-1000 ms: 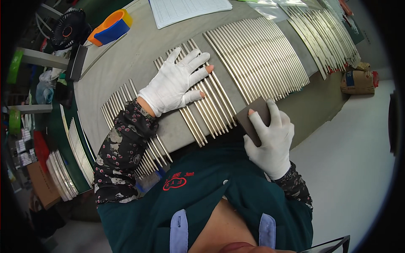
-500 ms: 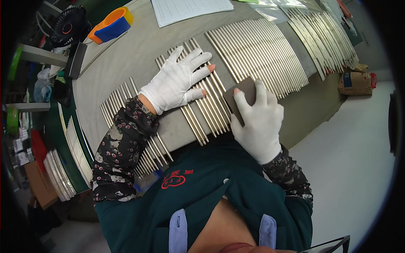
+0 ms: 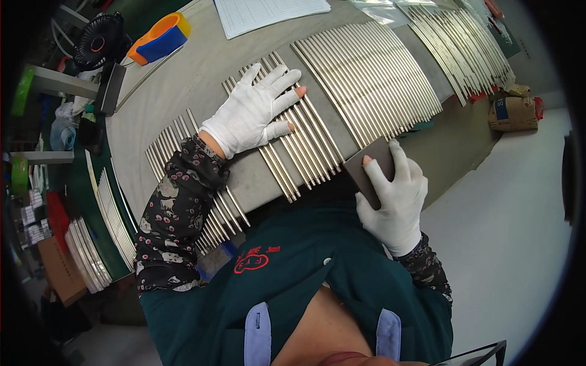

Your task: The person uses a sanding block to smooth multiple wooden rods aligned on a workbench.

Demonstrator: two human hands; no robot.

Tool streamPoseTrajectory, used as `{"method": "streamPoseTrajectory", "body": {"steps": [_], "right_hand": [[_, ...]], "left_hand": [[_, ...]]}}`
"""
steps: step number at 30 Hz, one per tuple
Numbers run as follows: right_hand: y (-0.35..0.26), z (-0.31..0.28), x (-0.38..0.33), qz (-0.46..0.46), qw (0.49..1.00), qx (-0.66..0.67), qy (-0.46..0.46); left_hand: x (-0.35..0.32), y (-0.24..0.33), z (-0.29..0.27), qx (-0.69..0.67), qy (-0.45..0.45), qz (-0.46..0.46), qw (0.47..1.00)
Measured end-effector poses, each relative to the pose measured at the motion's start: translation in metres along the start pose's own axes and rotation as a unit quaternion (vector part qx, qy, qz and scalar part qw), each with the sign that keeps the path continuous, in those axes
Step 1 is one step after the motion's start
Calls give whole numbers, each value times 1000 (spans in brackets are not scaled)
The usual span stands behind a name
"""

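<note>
The left hand [image 3: 249,116] lies open and spread across the middle rods [image 3: 310,149], seemingly to stop them rolling, while the right hand [image 3: 394,204], partly closed, grips a dark block [image 3: 360,172] just right of those rods' near ends.

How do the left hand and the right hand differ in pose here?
The left hand lies flat, fingers spread over the rods; the right hand is partly curled, holding a dark block. The left hand is above the table; the right hand is just off its near edge. Both wear white gloves and patterned sleeves.
</note>
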State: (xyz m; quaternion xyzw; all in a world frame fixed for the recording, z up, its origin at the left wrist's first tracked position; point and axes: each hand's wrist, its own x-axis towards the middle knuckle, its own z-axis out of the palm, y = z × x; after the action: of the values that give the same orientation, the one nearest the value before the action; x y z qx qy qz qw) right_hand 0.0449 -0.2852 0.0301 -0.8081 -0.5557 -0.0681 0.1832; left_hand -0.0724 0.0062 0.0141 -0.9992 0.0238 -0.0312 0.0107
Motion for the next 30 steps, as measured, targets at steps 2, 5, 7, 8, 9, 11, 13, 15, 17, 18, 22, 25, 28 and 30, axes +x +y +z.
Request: {"method": "streamPoseTrajectory", "body": {"steps": [2, 5, 7, 8, 9, 11, 13, 15, 17, 18, 22, 25, 28, 30], "right_hand": [[-3, 3, 2, -7, 1000, 2, -2], [3, 7, 8, -17, 1000, -3, -3], [16, 6, 9, 41, 997, -43, 54], [19, 6, 7, 42, 995, -54, 75], [16, 4, 7, 41, 995, -53, 75], [5, -2, 7, 16, 999, -2, 49], [-5, 4, 3, 12, 1000, 10, 18], [-9, 9, 3, 19, 1000, 16, 9], [-13, 10, 7, 15, 1000, 10, 5], [-15, 12, 8, 12, 1000, 2, 0], [-24, 20, 41, -5, 999, -31, -10], [-31, 31, 73, -15, 999, -41, -1], [-22, 21, 40, -28, 999, -43, -17], [-18, 11, 26, -23, 998, -39, -38]], "left_hand": [[1, 1, 0, 11, -5, -1, 1000], [-1, 1, 2, 11, 7, -3, 1000], [0, 1, 3, 11, 6, -4, 1000], [-1, 1, 3, 9, 6, -2, 1000], [-2, 1, 5, 9, 5, -4, 1000], [-1, 1, 7, 36, 52, 4, 998], [-1, 2, 5, 33, 49, 6, 998], [-1, 3, 2, 30, 46, 8, 998], [-3, 2, -1, 5, -10, -5, 1000], [-4, 2, -3, 5, -11, -6, 1000], [-3, 3, -2, 3, -11, -3, 1000], [1, 1, 0, -5, 4, 6, 1000], [1, 0, -1, -11, -11, -8, 1000], [1, 3, -4, -7, -27, -6, 1000]]}}
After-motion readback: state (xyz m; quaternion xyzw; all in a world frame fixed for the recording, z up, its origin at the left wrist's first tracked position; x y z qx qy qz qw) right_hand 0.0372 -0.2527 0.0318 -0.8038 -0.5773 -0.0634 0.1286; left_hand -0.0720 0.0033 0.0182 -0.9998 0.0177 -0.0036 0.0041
